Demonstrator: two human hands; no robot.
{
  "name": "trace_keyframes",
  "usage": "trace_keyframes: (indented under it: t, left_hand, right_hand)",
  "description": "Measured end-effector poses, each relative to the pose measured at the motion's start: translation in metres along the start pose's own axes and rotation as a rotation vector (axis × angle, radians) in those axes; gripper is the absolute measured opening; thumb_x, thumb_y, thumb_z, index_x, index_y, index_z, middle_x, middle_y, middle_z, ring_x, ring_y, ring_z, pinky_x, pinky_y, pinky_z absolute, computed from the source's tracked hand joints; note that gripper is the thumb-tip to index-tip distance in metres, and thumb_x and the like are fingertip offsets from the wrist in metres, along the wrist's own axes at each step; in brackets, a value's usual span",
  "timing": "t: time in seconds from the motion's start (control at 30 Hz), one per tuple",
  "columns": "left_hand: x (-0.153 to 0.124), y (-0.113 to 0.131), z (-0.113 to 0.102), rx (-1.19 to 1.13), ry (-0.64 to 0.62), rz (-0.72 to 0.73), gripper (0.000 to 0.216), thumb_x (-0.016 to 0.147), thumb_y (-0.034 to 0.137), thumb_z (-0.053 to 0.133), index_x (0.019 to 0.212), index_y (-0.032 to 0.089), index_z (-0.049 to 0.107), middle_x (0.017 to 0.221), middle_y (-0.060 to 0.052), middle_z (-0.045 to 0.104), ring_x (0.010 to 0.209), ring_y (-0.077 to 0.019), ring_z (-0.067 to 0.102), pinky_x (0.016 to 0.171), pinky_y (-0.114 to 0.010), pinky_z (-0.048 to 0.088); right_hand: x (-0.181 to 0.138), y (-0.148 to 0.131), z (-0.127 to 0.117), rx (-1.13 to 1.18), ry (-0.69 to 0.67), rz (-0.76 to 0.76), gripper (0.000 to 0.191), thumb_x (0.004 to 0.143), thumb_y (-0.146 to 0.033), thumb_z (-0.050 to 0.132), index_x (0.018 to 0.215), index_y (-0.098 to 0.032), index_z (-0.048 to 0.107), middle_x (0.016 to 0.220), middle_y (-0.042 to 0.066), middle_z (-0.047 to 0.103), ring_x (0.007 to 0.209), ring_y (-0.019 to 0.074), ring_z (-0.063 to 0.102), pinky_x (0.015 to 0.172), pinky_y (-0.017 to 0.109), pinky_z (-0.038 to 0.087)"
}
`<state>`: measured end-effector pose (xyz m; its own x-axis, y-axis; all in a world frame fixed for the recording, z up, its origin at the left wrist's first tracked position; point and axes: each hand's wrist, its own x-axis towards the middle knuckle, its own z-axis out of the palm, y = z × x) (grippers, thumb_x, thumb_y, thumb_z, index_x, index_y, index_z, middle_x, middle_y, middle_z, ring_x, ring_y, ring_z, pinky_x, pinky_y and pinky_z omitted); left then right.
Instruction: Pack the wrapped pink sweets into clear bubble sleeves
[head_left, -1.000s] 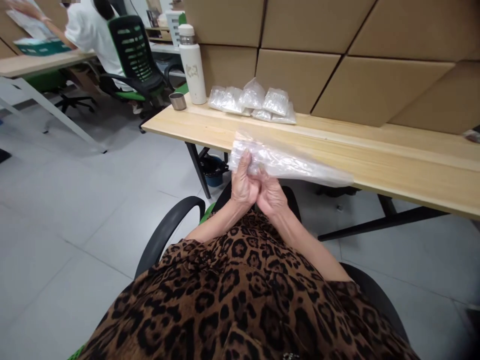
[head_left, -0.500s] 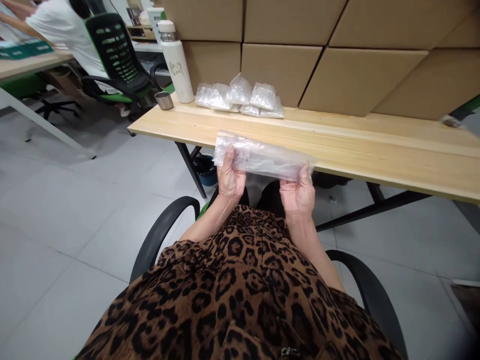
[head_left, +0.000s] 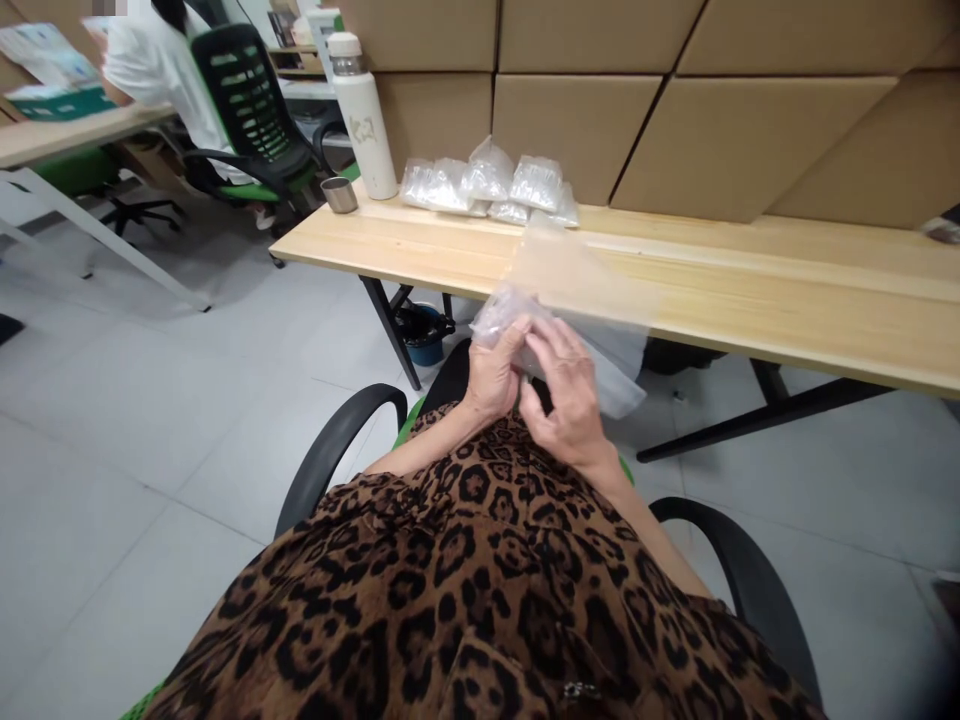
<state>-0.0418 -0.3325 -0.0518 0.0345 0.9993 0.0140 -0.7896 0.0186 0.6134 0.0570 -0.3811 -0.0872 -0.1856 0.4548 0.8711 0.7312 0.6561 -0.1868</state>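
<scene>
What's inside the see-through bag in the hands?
The clear bag looks mostly flat, with a small whitish clump at its end by the left hand. What the clump is cannot be told; the right hand covers part of it.

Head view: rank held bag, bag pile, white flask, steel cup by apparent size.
1. held bag, nearest the camera, so inflated
2. bag pile
3. white flask, close to the pile
4. steel cup

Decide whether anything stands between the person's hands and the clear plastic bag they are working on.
Nothing visible does. The left hand and the right hand both hold the clear plastic bag directly, close in front of the body and short of the wooden table; no other thing lies between them and the bag.
</scene>
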Motion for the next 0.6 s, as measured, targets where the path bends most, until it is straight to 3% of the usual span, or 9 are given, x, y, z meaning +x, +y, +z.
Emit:
trace_keyframes:
  t: [0.13, 0.27, 0.43, 0.6]
  left_hand:
    - [-0.005, -0.004, -0.005, 0.002, 0.047, -0.114, 0.016, 0.098, 0.018, 0.065, 0.111, 0.017, 0.075, 0.118, -0.003, 0.081, 0.144, -0.0211, 0.063, 0.128, -0.038, 0.043]
    - [-0.008, -0.006, -0.021, 0.023, -0.126, -0.149, 0.01, 0.094, 0.03, 0.075, 0.099, 0.022, 0.076, 0.121, -0.004, 0.08, 0.15, -0.022, 0.056, 0.13, -0.035, 0.04]
    - [-0.014, -0.003, -0.041, 0.153, -0.269, -0.151, 0.059, 0.073, 0.043, 0.096, 0.123, 0.025, 0.069, 0.136, -0.003, 0.072, 0.155, -0.0264, 0.05, 0.133, -0.043, 0.035]
    - [0.005, -0.001, -0.055, 0.252, -0.363, -0.149, 0.079, 0.067, 0.046, 0.1, 0.134, 0.026, 0.064, 0.144, -0.008, 0.067, 0.155, -0.0323, 0.048, 0.13, -0.05, 0.038]
  right_hand:
    - [-0.016, 0.007, 0.024, -0.143, -0.171, 0.071, 0.08, 0.093, -0.015, 0.046, 0.171, -0.01, 0.027, 0.168, 0.023, 0.045, 0.161, 0.0352, 0.039, 0.129, 0.062, 0.039]
    - [-0.027, 0.02, 0.031, -0.169, -0.204, 0.206, 0.068, 0.102, -0.018, 0.038, 0.169, -0.013, 0.035, 0.166, 0.022, 0.049, 0.156, 0.0353, 0.048, 0.127, 0.062, 0.042]
    - [-0.02, 0.03, 0.015, -0.056, -0.191, 0.204, 0.057, 0.107, -0.021, 0.04, 0.164, -0.017, 0.048, 0.155, 0.018, 0.062, 0.144, 0.032, 0.061, 0.122, 0.056, 0.051]
    - [-0.007, 0.035, -0.007, 0.188, -0.223, 0.238, 0.051, 0.108, -0.027, 0.049, 0.159, -0.024, 0.055, 0.15, 0.011, 0.067, 0.137, 0.0277, 0.067, 0.118, 0.047, 0.056]
